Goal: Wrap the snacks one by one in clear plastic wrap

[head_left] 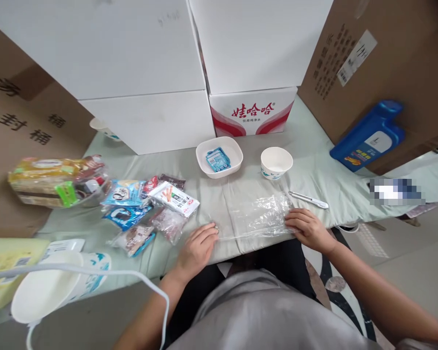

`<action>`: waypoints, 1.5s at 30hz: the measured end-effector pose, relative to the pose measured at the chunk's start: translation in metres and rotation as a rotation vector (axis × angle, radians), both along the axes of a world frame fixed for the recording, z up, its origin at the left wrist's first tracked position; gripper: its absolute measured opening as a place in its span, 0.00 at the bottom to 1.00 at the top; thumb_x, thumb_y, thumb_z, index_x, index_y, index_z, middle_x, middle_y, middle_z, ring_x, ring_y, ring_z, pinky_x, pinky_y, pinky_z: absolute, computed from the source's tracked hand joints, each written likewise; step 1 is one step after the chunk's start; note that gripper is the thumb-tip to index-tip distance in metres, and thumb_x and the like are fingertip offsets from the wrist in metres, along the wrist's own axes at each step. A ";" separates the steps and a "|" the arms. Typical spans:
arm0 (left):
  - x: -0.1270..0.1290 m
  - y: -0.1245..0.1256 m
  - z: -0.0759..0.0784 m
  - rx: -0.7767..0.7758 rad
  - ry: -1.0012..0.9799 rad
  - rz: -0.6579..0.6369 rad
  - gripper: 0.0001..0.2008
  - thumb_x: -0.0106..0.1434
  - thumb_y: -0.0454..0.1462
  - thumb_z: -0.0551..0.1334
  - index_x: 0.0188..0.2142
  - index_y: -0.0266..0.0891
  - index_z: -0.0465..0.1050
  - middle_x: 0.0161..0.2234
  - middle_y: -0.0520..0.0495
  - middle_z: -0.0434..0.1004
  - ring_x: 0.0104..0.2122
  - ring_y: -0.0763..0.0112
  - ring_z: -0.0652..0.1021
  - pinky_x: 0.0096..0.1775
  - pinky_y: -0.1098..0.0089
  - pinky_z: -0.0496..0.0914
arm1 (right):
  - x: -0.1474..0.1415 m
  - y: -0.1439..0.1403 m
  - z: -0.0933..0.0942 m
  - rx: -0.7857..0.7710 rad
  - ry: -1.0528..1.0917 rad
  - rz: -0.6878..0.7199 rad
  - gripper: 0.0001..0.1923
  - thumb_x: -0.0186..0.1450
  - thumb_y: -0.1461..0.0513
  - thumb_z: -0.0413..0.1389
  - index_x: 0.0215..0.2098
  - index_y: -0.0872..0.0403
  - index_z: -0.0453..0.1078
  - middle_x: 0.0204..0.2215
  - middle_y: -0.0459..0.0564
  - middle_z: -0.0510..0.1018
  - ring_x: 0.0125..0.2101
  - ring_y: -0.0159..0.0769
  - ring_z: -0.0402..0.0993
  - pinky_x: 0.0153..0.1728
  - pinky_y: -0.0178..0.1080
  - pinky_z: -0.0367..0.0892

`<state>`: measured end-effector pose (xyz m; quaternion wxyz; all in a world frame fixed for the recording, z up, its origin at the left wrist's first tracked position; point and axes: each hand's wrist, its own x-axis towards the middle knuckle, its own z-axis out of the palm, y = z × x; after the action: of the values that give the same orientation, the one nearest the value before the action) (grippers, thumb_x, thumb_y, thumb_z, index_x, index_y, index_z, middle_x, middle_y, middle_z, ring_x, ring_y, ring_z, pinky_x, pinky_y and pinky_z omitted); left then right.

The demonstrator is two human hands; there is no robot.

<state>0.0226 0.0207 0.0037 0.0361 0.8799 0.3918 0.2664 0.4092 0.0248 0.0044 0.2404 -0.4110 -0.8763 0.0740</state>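
A clear plastic bag lies flat along the front edge of the cloth-covered table. At its left end, my left hand has its fingers together on the bag's edge. My right hand is closed on the opposite end, fingertips on the crinkled film. Just beyond my right fingers is a white-handled utility knife. Behind the bag stand an off-white dish holding a blue plastic item, and a paper bowl. Left of my left hand is a pile of packaged snacks, with a white packet on top.
White cartons wall off the back, and brown boxes stand at both sides. A blue bottle leans at the right. Bagged bread sits at the left. A white cable crosses the lower left before a large paper tub.
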 end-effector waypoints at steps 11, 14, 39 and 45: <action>0.012 0.034 0.006 -0.212 0.051 0.393 0.12 0.68 0.39 0.53 0.44 0.41 0.72 0.34 0.48 0.82 0.31 0.66 0.81 0.33 0.70 0.71 | -0.010 0.015 -0.003 -0.005 0.122 -0.377 0.15 0.70 0.57 0.48 0.32 0.52 0.73 0.31 0.52 0.75 0.36 0.42 0.70 0.40 0.47 0.68; 0.026 0.051 0.008 -0.295 0.165 0.484 0.11 0.67 0.39 0.53 0.43 0.41 0.72 0.30 0.48 0.81 0.28 0.66 0.80 0.29 0.71 0.68 | -0.017 0.027 -0.010 0.051 0.006 -0.533 0.19 0.69 0.55 0.48 0.25 0.51 0.72 0.28 0.52 0.72 0.34 0.43 0.68 0.41 0.47 0.66; 0.076 0.005 -0.010 -0.202 0.253 0.263 0.29 0.66 0.46 0.57 0.63 0.36 0.60 0.65 0.35 0.58 0.65 0.44 0.57 0.61 0.44 0.54 | -0.023 -0.016 -0.016 -0.014 -0.365 -0.209 0.40 0.63 0.42 0.52 0.64 0.57 0.58 0.62 0.62 0.64 0.59 0.55 0.58 0.56 0.56 0.53; 0.112 -0.021 -0.013 -0.282 0.205 -0.051 0.27 0.65 0.45 0.58 0.62 0.41 0.61 0.62 0.41 0.63 0.62 0.51 0.62 0.60 0.50 0.59 | -0.020 -0.052 0.003 -0.004 -0.165 -0.095 0.14 0.65 0.68 0.49 0.44 0.51 0.73 0.40 0.52 0.78 0.40 0.41 0.71 0.42 0.46 0.62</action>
<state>0.1344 -0.0001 -0.0094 0.1256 0.8984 0.4045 0.1166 0.3890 -0.0269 0.0070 0.1699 -0.4573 -0.8724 0.0301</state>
